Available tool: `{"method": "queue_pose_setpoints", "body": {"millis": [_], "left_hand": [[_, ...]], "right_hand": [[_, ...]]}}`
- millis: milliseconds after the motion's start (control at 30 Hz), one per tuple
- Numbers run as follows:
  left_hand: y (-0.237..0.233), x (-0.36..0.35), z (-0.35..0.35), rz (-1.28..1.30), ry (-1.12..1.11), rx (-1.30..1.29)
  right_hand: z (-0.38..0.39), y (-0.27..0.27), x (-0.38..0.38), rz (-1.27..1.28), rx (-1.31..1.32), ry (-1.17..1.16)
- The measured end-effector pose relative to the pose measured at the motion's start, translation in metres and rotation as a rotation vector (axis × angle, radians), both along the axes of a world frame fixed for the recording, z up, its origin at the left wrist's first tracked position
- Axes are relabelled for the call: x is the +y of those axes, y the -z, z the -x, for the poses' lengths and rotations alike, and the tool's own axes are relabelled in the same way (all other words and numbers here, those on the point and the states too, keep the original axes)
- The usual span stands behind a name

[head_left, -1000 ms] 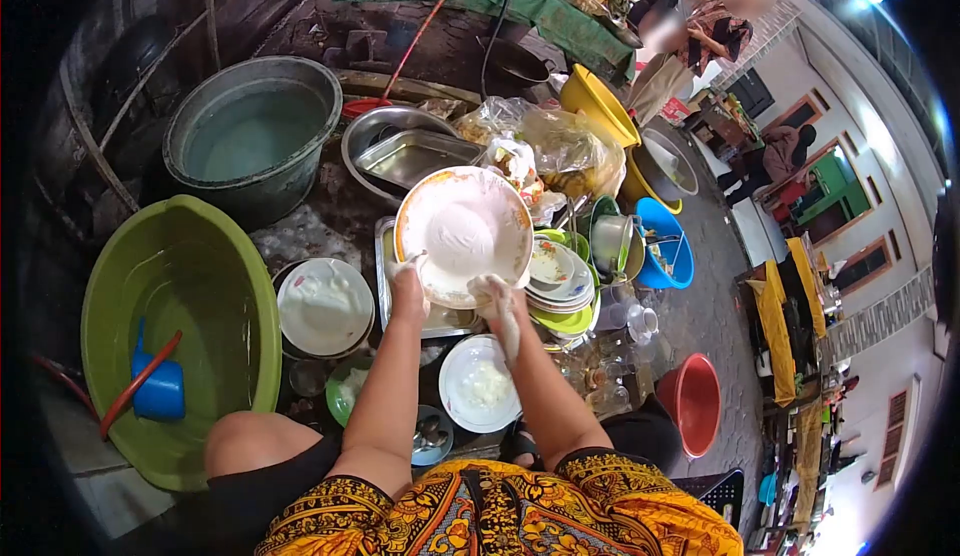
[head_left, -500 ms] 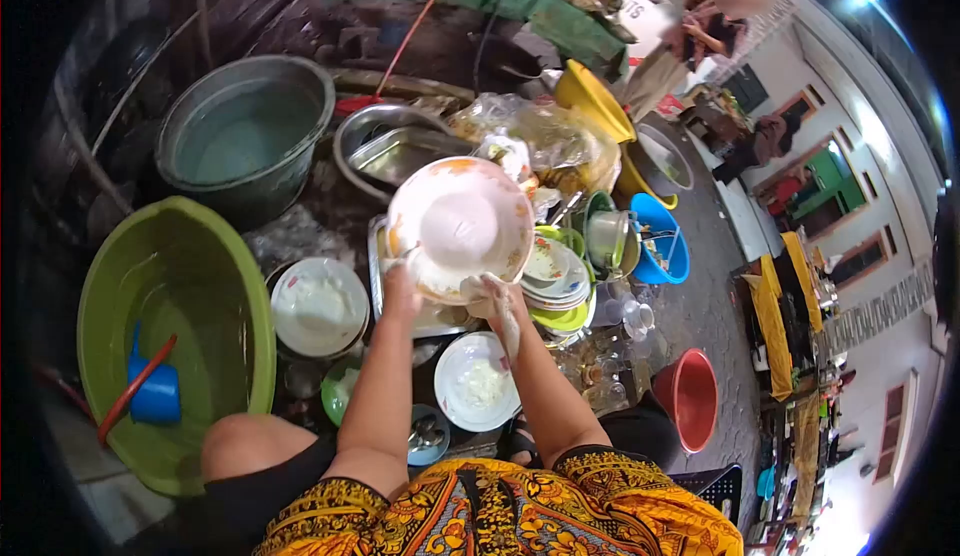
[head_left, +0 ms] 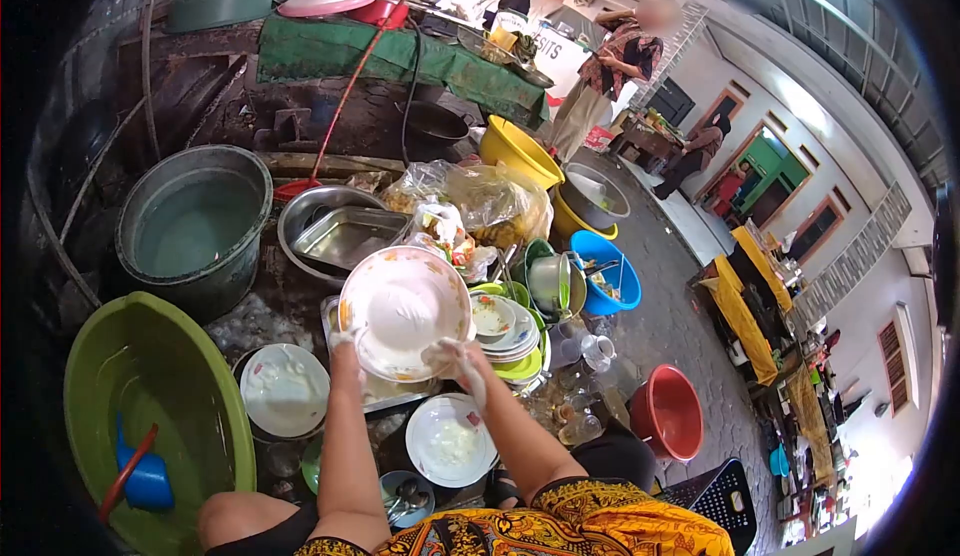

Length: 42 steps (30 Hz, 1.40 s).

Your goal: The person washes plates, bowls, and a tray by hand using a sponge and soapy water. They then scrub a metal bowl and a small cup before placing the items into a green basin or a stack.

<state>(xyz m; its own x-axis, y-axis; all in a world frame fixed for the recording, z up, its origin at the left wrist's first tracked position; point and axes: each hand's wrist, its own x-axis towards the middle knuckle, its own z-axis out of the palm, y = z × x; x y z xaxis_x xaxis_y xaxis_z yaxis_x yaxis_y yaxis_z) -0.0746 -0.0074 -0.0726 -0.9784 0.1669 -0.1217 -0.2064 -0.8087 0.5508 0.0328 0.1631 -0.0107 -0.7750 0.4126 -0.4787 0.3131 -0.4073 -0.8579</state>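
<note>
A large white bowl with an orange floral rim (head_left: 405, 306) is held up in front of me, its inside facing me. My left hand (head_left: 346, 346) grips its lower left edge, the fingers mostly hidden behind it. My right hand (head_left: 455, 358), covered in white suds, closes on the lower right edge. Below the bowl is a metal tray (head_left: 385, 393). Two soapy white dishes lie close by: one at the left (head_left: 284, 388) and one under my right forearm (head_left: 450, 441). Right of the bowl, a stack of plates (head_left: 515, 336) holds a small flowered dish on top.
A green tub (head_left: 150, 356) with a blue dipper (head_left: 147, 481) and a dark water-filled tub (head_left: 195, 226) stand left. Beyond are steel basins (head_left: 340, 231) and plastic bags (head_left: 490, 201). A blue basin (head_left: 607, 271), glasses (head_left: 580, 421) and a red bucket (head_left: 668, 411) stand right. People are farther back.
The camera view has tilted upward, showing more of the background and the people there. The bowl and both hands appear lower and farther left in view, with the bowl still gripped.
</note>
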Motion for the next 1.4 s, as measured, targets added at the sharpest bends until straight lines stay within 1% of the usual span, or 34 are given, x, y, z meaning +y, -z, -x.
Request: {"method": "queue_pose_setpoints", "body": {"millis": [33, 67, 100, 133, 200, 233, 267, 300, 333, 400, 433, 467, 500, 533, 567, 600, 633, 667, 700, 733, 767, 800, 867, 900, 967, 1000, 1067, 1100, 1133, 1167, 1200, 1233, 1300, 1400], "left_hand": [[0.000, -0.008, 0.008, 0.129, 0.092, 0.054], [0.002, -0.015, 0.015, 0.256, 0.182, 0.110], [0.005, -0.018, 0.019, 0.222, 0.180, 0.133], [-0.009, -0.019, 0.013, 0.219, 0.179, 0.133], [-0.036, -0.016, -0.002, 0.150, 0.017, 0.169], [-0.036, -0.009, -0.004, 0.147, 0.015, 0.171], [-0.030, -0.003, -0.007, 0.098, -0.046, 0.124], [-0.027, 0.001, -0.010, 0.050, -0.108, 0.076], [-0.029, 0.003, -0.011, 0.052, -0.109, 0.078], [-0.031, 0.003, -0.015, -0.067, -0.039, 0.005], [-0.040, -0.003, -0.014, -0.055, -0.007, -0.041], [-0.034, -0.008, -0.008, -0.052, -0.005, -0.041], [-0.023, -0.015, 0.002, 0.112, 0.062, 0.021], [-0.020, -0.019, 0.007, 0.275, 0.126, 0.083], [-0.019, -0.017, 0.012, 0.246, 0.040, 0.086], [-0.018, -0.017, 0.013, 0.244, 0.038, 0.085], [-0.016, -0.016, 0.013, 0.224, 0.039, 0.055], [-0.014, -0.014, 0.014, 0.204, 0.039, 0.027], [-0.001, -0.009, 0.018, 0.201, 0.035, 0.028], [0.019, -0.001, 0.021, 0.137, 0.014, 0.039], [0.031, 0.001, 0.024, 0.077, -0.009, 0.051], [0.012, -0.002, 0.010, 0.253, 0.080, 0.042], [-0.018, 0.002, -0.018, 0.246, 0.180, 0.021], [-0.015, 0.006, -0.023, 0.245, 0.185, 0.023], [-0.004, 0.016, -0.033, -0.004, 0.405, -0.236], [0.000, 0.020, -0.033, -0.009, 0.405, -0.232], [0.008, 0.024, -0.030, -0.129, 0.354, -0.291], [0.020, 0.024, -0.022, -0.148, 0.408, -0.326], [0.033, 0.024, -0.018, -0.151, 0.401, -0.323], [0.034, 0.022, -0.018, -0.155, 0.405, -0.264], [0.028, 0.018, -0.019, -0.156, 0.413, -0.206], [0.021, 0.017, -0.022, -0.154, 0.413, -0.208], [0.005, 0.019, -0.033, -0.025, 0.531, -0.266], [-0.005, 0.029, -0.043, -0.044, 0.480, -0.229]], "right_hand": [[0.001, -0.007, 0.005, -0.042, 0.106, -0.020], [0.005, -0.011, 0.009, -0.041, 0.106, -0.018], [0.009, -0.014, 0.012, -0.167, 0.133, -0.029], [0.011, -0.016, 0.014, -0.294, 0.160, -0.041], [0.012, -0.005, 0.004, -0.300, 0.118, -0.002], [0.010, 0.010, -0.003, -0.117, 0.207, 0.095], [0.008, 0.025, -0.009, 0.070, 0.291, 0.190], [0.007, 0.041, -0.013, 0.112, 0.222, 0.162], [0.006, 0.029, -0.026, 0.155, 0.152, 0.136], [-0.003, 0.009, -0.025, 0.196, 0.174, 0.104], [0.000, 0.011, -0.014, 0.079, 0.125, 0.028], [0.004, 0.013, -0.001, -0.037, 0.077, -0.047], [0.011, 0.021, 0.019, -0.134, 0.020, -0.099], [0.011, 0.001, 0.016, -0.134, 0.020, -0.099], [0.009, -0.021, 0.011, -0.250, 0.059, -0.138], [0.007, -0.036, 0.005, -0.366, 0.097, -0.177], [0.005, -0.034, 0.002, -0.282, 0.199, -0.136], [0.004, -0.026, 0.001, -0.286, 0.201, -0.139], [0.005, -0.015, 0.001, 0.120, 0.411, -0.051], [0.007, -0.009, 0.001, 0.535, 0.606, 0.037], [0.002, -0.050, -0.017, 0.587, 0.541, 0.049], [0.004, -0.054, -0.016, 0.506, 0.543, 0.002], [0.009, -0.036, -0.010, 0.312, 0.491, 0.094], [0.008, -0.034, -0.011, 0.310, 0.493, 0.098], [0.006, -0.032, -0.009, 0.299, 0.473, 0.071], [0.007, -0.032, -0.009, 0.294, 0.463, 0.053], [0.014, -0.030, -0.012, 0.290, 0.442, 0.006], [0.017, -0.028, -0.015, 0.289, 0.429, -0.019], [0.021, -0.027, -0.017, 0.289, 0.416, -0.044], [0.023, -0.025, -0.019, 0.289, 0.404, -0.064], [0.023, -0.023, -0.020, 0.291, 0.391, -0.079], [0.023, -0.020, -0.022, 0.292, 0.377, -0.094], [0.018, -0.014, -0.024, 0.296, 0.342, -0.119], [0.011, -0.010, -0.025, 0.293, 0.304, -0.149]]}}
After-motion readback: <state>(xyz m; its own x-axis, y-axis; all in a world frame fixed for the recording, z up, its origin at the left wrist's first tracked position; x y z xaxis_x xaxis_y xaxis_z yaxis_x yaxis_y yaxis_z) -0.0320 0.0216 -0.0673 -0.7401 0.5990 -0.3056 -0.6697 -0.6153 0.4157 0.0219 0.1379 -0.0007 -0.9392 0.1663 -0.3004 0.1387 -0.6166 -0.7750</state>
